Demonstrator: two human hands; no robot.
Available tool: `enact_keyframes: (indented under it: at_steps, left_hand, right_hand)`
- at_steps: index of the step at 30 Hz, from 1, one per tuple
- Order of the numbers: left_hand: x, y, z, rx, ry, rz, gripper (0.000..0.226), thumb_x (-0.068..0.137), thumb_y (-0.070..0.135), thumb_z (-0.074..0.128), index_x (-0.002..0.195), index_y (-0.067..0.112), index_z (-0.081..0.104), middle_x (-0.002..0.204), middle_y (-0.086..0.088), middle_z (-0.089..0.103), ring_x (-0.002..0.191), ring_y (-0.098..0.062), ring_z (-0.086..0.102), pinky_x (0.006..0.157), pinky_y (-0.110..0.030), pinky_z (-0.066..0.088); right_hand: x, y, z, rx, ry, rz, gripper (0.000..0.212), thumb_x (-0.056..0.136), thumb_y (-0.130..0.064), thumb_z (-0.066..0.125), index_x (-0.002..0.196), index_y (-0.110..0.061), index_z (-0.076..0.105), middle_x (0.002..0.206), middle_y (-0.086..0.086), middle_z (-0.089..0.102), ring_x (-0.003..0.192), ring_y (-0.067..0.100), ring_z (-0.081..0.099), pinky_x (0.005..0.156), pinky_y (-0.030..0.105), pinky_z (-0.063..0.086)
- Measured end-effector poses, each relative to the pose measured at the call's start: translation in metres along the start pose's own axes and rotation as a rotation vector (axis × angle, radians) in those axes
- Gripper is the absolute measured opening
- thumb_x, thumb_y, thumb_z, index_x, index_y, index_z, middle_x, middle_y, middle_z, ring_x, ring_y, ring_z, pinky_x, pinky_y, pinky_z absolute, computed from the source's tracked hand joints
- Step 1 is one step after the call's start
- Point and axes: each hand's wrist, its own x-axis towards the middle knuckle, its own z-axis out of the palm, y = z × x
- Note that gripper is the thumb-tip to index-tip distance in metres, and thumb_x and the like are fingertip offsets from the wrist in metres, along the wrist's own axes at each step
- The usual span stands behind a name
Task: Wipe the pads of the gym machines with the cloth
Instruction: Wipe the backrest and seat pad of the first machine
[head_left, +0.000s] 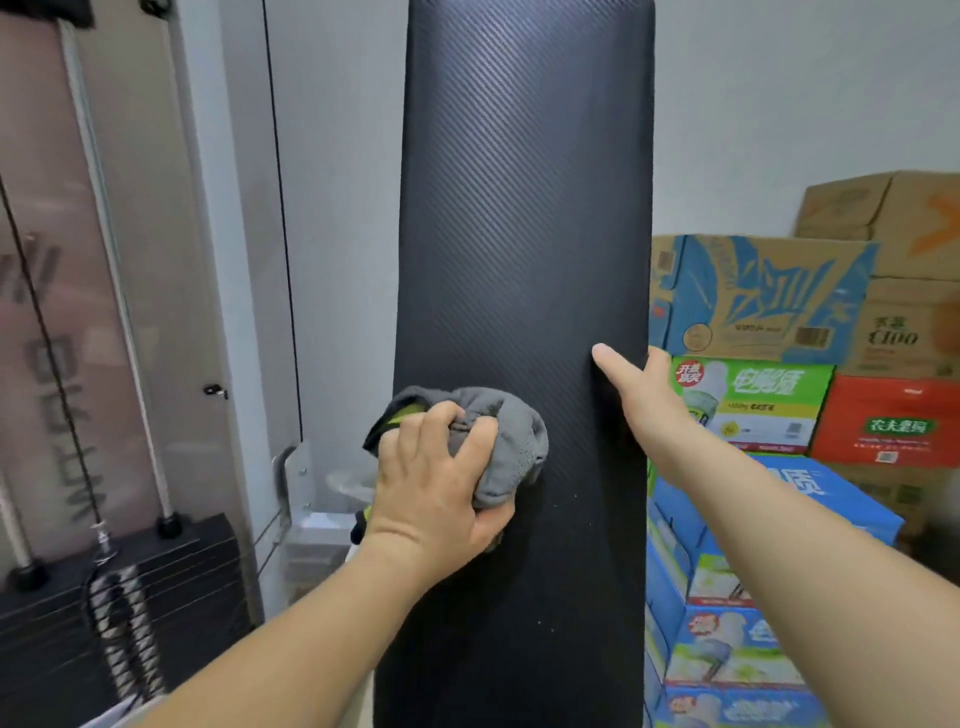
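The left hand (436, 478) bunches the grey cloth (506, 441) in curled fingers and presses it on the upright black pad (524, 208), low and toward its 9 o'clock edge. The right hand (644, 395) clasps the 3 o'clock edge, thumb in front, fingers hidden behind. Closed cartons (753, 296) crowd that side, contents unseen; bare wall (337, 208) lies open at 9 o'clock, with a weight stack (156, 571) at 8.

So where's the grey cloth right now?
Low in the head view, the grey cloth is bunched in the left hand, pressed on the black pad, left of the right hand.
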Motion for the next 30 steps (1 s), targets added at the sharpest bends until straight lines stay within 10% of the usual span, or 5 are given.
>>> enact_keyframes:
  at_steps: [6,14,23,30]
  left_hand:
    - [-0.001,-0.046,-0.015,0.142,0.057,0.487,0.054,0.081,0.054,0.067,0.128,0.027,0.067,0.124,-0.012,0.061,0.104,-0.035,0.057,0.086,-0.047,0.042]
    - [0.097,-0.015,-0.031,0.022,0.209,-0.133,0.063,0.091,0.068,0.053,0.139,0.028,0.052,0.129,-0.011,0.048,0.112,-0.035,0.047,0.091,-0.047,0.042]
    - [0.042,-0.020,-0.016,0.194,0.035,0.725,0.061,0.086,0.055,0.058,0.138,0.024,0.058,0.117,-0.008,0.058,0.094,-0.031,0.054,0.079,-0.045,0.044]
    - [0.138,0.053,-0.017,0.076,0.151,-0.036,0.065,0.092,0.056,0.054,0.151,0.036,0.037,0.146,-0.007,0.036,0.126,-0.034,0.038,0.095,-0.049,0.034]
  right_hand:
    - [-0.010,0.001,0.000,-0.034,-0.021,-0.014,0.084,0.102,-0.058,0.052,0.164,-0.024,0.006,0.164,0.003,0.034,0.138,0.027,0.043,0.101,0.038,0.031]
    - [-0.009,-0.003,0.002,-0.020,-0.010,0.012,0.081,0.103,-0.054,0.054,0.164,-0.023,0.011,0.160,0.006,0.038,0.139,0.031,0.042,0.098,0.041,0.031]
    - [-0.024,0.000,-0.014,-0.027,-0.135,0.039,0.073,0.106,-0.059,0.042,0.166,-0.034,0.008,0.172,-0.004,0.021,0.156,0.026,0.026,0.118,0.042,0.028]
    - [-0.042,0.017,-0.042,-0.044,-0.145,0.095,0.035,0.111,-0.033,0.036,0.140,-0.045,0.052,0.138,-0.002,0.063,0.125,0.023,0.060,0.099,0.048,0.052]
